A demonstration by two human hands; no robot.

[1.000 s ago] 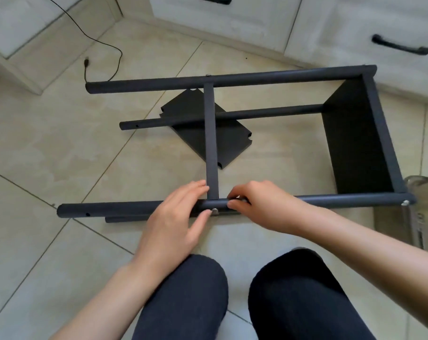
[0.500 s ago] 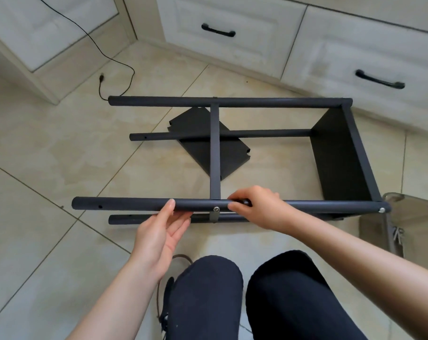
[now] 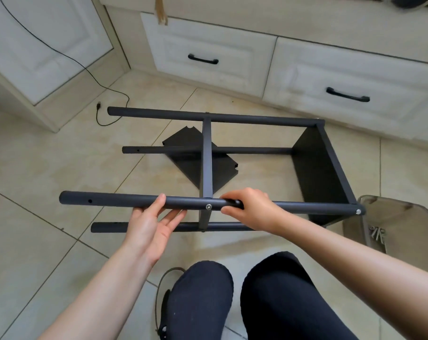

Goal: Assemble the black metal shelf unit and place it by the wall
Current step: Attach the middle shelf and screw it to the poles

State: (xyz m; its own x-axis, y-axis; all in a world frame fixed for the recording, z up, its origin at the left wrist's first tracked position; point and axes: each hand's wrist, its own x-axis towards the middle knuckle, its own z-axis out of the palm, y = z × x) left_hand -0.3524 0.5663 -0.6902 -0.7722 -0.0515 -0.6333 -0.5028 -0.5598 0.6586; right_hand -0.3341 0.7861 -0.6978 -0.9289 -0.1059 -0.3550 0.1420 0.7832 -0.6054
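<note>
Lying on its side on the tiled floor [image 3: 48, 173], the half-built black shelf frame [image 3: 232, 153] stretches left to right in front of the person's knees [image 3: 237, 290], with four round poles running sideways. The nearest upper pole [image 3: 115, 201] sits just under both hands. The left hand [image 3: 150, 227] is turned palm up, its fingers straight and slightly spread, the thumb tip lying against the near side of that pole while the other fingers reach beneath it without curling round. The right hand [image 3: 251, 211] comes in from the right and wraps over the same pole, thumb below and curled fingers on top pinching a small dark piece; what that piece is I cannot tell. Between the two hands a silver screw [image 3: 208, 206] shows in the pole, right where a flat cross shelf [image 3: 206, 158] meets it and runs away to the far pole [image 3: 159, 112]. At the right end a solid black shelf panel [image 3: 316, 173] closes the frame, with another screw [image 3: 358, 211] at its near corner. A loose black panel [image 3: 183, 153] lies flat on the tiles under the frame. Just right of the frame stands a clear plastic container [image 3: 399, 222] with metal fittings [image 3: 377, 233] inside. Behind the frame runs a row of white drawers [image 3: 208, 45] with black handles, and a thin black cable [image 3: 90, 72] trails across the floor at the left.
</note>
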